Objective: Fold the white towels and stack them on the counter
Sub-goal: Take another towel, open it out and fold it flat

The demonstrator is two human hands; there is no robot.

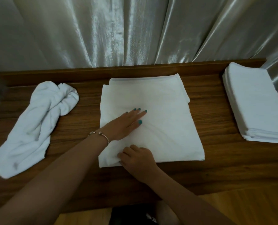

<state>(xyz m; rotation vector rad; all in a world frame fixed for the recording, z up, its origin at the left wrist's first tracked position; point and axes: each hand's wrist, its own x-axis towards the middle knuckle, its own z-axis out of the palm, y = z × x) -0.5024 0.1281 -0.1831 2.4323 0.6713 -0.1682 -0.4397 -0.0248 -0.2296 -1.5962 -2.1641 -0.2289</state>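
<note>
Half-folded towel (153,114) mid-surface (216,111): left hand (127,125) flat, pressing; right hand (136,158) pinching the near edge; soft, limp, light cloth, best lifted by corners or that edge.

We can read no text, label, brand, number or sign anywhere in this view. The towels and the table carry no print or tag that we can make out.
</note>
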